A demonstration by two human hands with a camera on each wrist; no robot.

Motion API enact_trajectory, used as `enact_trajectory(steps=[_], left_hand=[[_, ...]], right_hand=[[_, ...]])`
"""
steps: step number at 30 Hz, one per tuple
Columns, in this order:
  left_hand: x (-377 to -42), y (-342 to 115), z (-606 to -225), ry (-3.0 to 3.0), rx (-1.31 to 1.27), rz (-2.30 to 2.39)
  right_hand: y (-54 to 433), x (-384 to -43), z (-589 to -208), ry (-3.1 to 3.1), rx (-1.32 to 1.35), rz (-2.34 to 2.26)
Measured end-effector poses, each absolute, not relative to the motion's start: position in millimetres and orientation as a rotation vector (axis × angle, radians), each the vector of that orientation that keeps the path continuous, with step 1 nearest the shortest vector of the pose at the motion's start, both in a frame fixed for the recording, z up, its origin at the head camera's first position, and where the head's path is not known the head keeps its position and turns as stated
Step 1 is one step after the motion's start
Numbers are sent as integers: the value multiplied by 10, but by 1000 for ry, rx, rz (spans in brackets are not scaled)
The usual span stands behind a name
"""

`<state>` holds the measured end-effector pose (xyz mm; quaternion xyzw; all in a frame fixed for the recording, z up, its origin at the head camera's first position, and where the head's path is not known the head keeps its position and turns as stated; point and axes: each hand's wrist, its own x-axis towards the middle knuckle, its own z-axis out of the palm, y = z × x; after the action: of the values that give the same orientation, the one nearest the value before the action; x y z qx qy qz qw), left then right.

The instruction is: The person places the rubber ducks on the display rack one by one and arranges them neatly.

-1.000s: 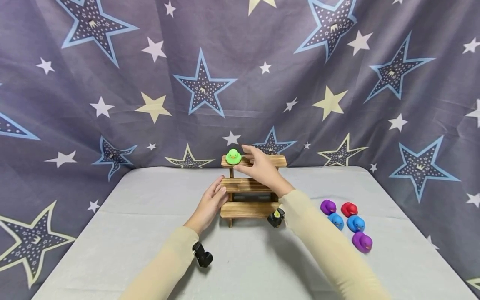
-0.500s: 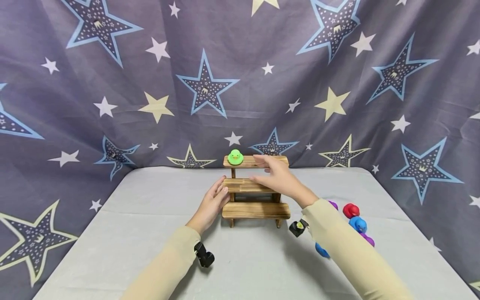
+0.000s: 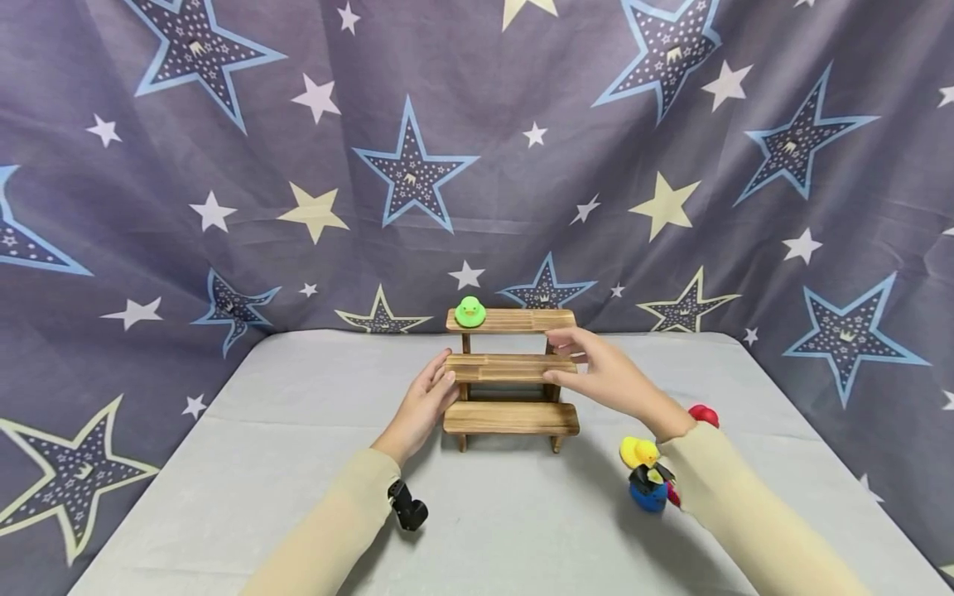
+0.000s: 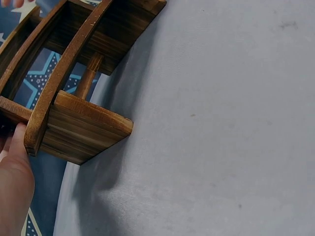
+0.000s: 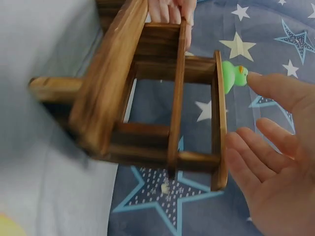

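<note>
A three-step wooden display stand [image 3: 511, 418] stands upright on the cloth-covered table. On the left end of its top step sits a green rubber duck [image 3: 470, 312]. My left hand [image 3: 420, 412] holds the left end of the middle step; in the left wrist view its thumb [image 4: 18, 140] lies against the wood. Beside the stand's right end is my right hand [image 3: 607, 377], fingers loosely extended and holding nothing. The right wrist view shows its spread fingers near the top step, with the green duck beyond the fingertips.
Right of the stand, a yellow duck [image 3: 638, 452], a blue duck [image 3: 648, 498] and a red duck [image 3: 704, 414] sit on the table, partly hidden by the right sleeve and wrist camera. A star-patterned curtain [image 3: 477, 165] hangs behind the table.
My right hand has moved away from the green duck, rightward and down toward the stand's right end. The yellow duck has come into sight. My left hand stays at the stand.
</note>
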<state>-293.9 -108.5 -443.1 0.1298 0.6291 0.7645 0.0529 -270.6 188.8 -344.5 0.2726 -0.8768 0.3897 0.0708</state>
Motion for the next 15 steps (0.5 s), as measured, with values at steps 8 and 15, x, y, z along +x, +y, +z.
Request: enact_trajectory(steps=[8,15], left_hand=[[-2939,-1080,-4418,1907,393,2330],[-2933,-1078,-4426,1918,391,2325]], right_hand=[[2213,-2585,-3602,-2658,793,1117],[2429,-2457,-3719,-2719,785,1076]])
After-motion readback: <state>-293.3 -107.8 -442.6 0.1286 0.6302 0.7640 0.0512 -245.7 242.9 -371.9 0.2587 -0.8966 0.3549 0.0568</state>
